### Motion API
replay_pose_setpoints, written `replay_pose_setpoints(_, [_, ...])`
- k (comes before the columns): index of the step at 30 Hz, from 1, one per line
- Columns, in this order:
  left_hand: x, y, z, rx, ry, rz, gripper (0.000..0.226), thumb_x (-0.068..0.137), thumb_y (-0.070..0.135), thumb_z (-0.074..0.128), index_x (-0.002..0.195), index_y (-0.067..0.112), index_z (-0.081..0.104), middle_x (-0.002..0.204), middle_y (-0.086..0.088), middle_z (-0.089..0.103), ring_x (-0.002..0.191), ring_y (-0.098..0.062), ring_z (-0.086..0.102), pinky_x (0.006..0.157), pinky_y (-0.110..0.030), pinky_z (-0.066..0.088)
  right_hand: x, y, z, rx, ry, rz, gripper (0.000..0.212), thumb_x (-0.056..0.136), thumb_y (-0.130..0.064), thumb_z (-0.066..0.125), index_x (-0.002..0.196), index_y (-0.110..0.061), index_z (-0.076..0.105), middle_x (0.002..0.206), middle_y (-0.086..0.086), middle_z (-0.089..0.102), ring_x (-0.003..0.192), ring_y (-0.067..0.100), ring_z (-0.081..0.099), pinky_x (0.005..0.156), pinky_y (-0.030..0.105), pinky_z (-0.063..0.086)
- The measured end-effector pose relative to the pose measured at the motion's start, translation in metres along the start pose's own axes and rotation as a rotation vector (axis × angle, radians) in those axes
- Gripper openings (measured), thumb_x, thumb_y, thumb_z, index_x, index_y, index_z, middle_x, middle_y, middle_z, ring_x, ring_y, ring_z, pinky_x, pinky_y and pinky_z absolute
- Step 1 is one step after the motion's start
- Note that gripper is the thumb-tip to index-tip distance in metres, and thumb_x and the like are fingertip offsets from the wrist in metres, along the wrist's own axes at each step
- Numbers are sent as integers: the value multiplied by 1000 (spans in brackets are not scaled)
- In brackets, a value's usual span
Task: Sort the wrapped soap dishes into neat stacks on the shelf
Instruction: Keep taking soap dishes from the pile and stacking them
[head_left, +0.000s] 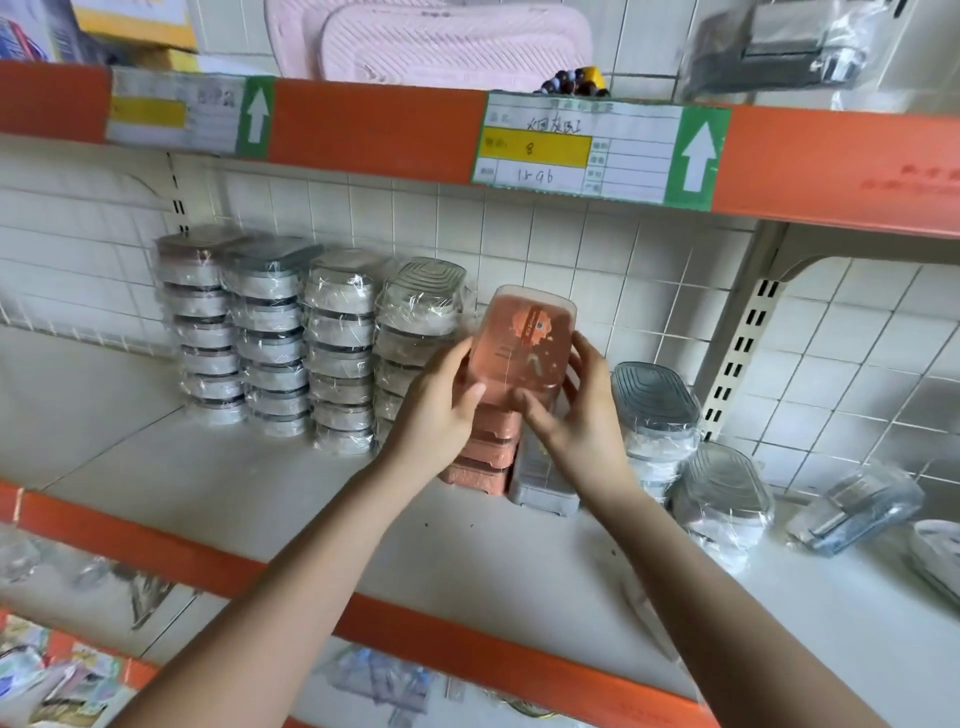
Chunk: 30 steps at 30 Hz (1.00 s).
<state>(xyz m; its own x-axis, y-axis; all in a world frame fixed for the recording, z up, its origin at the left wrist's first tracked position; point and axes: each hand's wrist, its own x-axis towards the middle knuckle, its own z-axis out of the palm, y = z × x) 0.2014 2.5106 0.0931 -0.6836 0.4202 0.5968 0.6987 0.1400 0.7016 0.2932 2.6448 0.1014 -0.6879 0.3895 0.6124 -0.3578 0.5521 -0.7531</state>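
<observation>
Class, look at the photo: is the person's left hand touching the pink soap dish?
Touching. The head view shows the left hand gripping the pink soap dish, thumb pressed on its face, fingers wrapped round its left edge.

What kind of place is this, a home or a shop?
Most likely a shop aisle or its stockroom. The orange shelf edge carries a handwritten price label with a green arrow, many identical wrapped soap dishes stand in stacks, and both hands hold a pink soap dish.

1. Both bare forearms extend forward and upward, converging toward the centre.
2. Left hand (435, 410): fingers curled, thumb pointing inward, forming a grip on the left side.
3. Right hand (579, 415): fingers curled, thumb forward, grip mirrored on the right side.
</observation>
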Motion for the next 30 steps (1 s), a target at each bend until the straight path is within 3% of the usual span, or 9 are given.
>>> replay_pose_setpoints(3, [20,0,-1,55,45,-3,50,89,6,57,137,9,44,123,-12,60,113,-24,58,99,-42,46,21,-7,3,41,-14,44,61,82,-8,73,127,-24,34,121,-10,48,103,-13,52,87,8,42])
replay_pose_setpoints(5, [30,1,-2,95,82,11,47,90,7,57,136,8,46,122,-12,62,111,-23,59,96,-35,47,32,-9,5,112,-27,103,51,85,-3,68,124,-19,39,114,-3,56,94,-7,58,84,14,49])
replay_pose_setpoints(9, [41,3,0,155,133,4,42,89,11,60,130,7,52,113,-11,67,101,-23,64,90,-34,50,47,-6,8,142,-24,177,37,90,-1,59,119,-16,43,100,-13,58,84,-8,60,85,20,53])
replay_pose_setpoints(14, [41,5,6,357,287,-11,31,86,14,65,117,10,60,100,-11,69,88,-31,65,72,-41,53,56,7,15,34,11,197,43,89,-8,61,129,-6,45,113,-1,58,91,3,58,85,26,55])
replay_pose_setpoints(17, [42,4,9,376,330,-38,19,86,12,65,104,10,62,95,-10,68,83,-31,63,63,-37,45,61,16,20,-51,40,190,47,89,-14,62,132,-7,43,127,7,51,88,-2,57,82,18,52])
replay_pose_setpoints(19, [43,4,12,376,345,-32,10,87,11,63,97,10,62,89,-9,69,78,-30,64,58,-31,39,63,20,22,-90,49,199,47,90,-17,62,132,-8,44,127,8,51,89,2,58,85,22,52])
replay_pose_setpoints(22, [41,1,12,380,336,4,8,88,7,60,94,9,64,87,-10,69,72,-27,64,56,-28,39,62,23,22,-102,61,200,44,90,-18,62,129,-9,45,124,9,53,91,11,59,90,34,53])
replay_pose_setpoints(27, [34,2,10,396,286,30,16,84,-1,53,95,7,62,92,-11,64,72,-29,62,57,-31,43,59,22,22,-144,37,194,46,90,-20,64,129,-7,45,122,9,56,96,15,59,90,33,51])
replay_pose_setpoints(30, [25,7,10,431,268,3,21,84,2,52,101,9,61,96,-10,66,78,-32,62,58,-30,37,56,19,17,-204,5,213,44,91,-24,62,130,-9,47,126,8,56,111,20,55,96,33,45])
